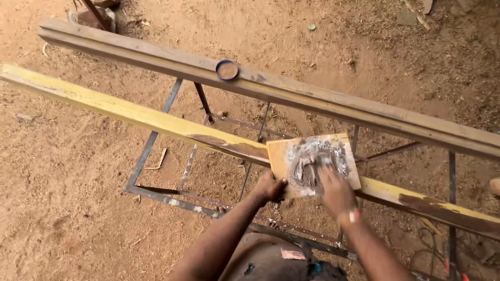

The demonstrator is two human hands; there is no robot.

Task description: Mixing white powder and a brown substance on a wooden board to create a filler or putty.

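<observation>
While the small yellow board [312, 165] lies flat across the yellow-painted beam [130, 114], smeared with grey paste [315, 164], the left hand [271, 186] grips its near-left corner and the right hand [334, 190] presses on the paste, its fingers blurred, so I cannot tell whether they clasp a tool. Its long side runs along the beam, left-far to right-near. Beyond, a round blue lid [227, 69] holding brown dust sits on the darker beam [291, 91], over a metal frame [172, 192] and sawdust-covered ground [67, 171].
</observation>
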